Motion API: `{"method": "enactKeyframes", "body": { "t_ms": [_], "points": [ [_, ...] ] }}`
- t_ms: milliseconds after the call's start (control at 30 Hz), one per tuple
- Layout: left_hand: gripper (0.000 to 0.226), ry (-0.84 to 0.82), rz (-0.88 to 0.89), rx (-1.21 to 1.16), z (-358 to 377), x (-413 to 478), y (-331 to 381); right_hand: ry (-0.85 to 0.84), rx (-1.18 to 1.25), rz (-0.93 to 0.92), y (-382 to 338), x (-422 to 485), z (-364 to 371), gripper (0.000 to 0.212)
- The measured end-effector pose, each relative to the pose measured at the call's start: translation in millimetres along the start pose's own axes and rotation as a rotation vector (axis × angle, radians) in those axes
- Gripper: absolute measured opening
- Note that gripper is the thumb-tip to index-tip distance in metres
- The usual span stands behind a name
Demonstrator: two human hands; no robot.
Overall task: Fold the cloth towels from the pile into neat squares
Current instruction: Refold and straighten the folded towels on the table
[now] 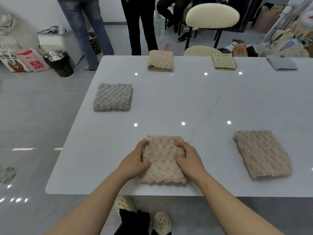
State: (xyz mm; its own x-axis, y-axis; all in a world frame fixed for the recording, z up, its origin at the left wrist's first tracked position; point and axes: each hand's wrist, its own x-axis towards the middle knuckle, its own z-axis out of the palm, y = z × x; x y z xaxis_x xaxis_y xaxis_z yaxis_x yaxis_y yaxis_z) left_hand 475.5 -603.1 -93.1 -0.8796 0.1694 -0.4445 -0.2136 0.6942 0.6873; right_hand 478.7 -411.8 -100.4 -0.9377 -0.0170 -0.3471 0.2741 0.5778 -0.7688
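At 6 o'clock on the white table [169,102], close to its near edge, lies the folded beige towel [163,167]. The left hand [137,158] grips its left side, with fingers curled over the edge and the thumb on top. The right hand [189,158] grips the right side in the same way. At 4 o'clock a second beige towel [262,153] lies folded and a little turned. At 10 o'clock lies a grey towel [112,97]. Along the far edge, from 12 to 2 o'clock, lie a small beige towel [160,61], a checked towel [223,61] and a blue-grey towel [282,62], all folded.
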Motion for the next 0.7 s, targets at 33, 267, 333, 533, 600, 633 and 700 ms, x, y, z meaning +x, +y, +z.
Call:
{"method": "enactKeyframes", "body": {
  "t_ms": [33,267,333,533,600,633,700],
  "points": [
    [0.062,-0.008,-0.009,0.009,-0.6,-0.1,0.9,0.002,0.004,-0.005,0.9,-1.5,0.3,0.04],
    [0.057,0.02,-0.069,-0.009,4.2,-1.9,2.1,-0.017,0.073,-0.019,5.8,-7.3,-0.1,0.046],
    [0.056,0.054,-0.056,0.005,7.2,-3.0,2.7,-0.025,0.071,-0.021,6.5,-8.4,-0.6,0.048],
    [0.057,0.126,-0.005,0.155,14.5,0.5,0.7,-0.009,0.007,-0.052,3.2,-4.4,0.7,0.049],
    [0.052,0.126,0.016,0.201,14.9,0.4,0.1,-0.004,-0.006,-0.051,2.3,-3.0,1.4,0.049],
    [0.051,0.129,0.027,0.202,14.4,1.1,-0.2,-0.001,-0.005,-0.044,1.5,-1.7,1.6,0.049],
    [0.048,0.127,0.046,0.201,12.9,2.5,-0.1,0.014,-0.001,-0.028,0.3,-0.5,2.2,0.048]
  ]
}}
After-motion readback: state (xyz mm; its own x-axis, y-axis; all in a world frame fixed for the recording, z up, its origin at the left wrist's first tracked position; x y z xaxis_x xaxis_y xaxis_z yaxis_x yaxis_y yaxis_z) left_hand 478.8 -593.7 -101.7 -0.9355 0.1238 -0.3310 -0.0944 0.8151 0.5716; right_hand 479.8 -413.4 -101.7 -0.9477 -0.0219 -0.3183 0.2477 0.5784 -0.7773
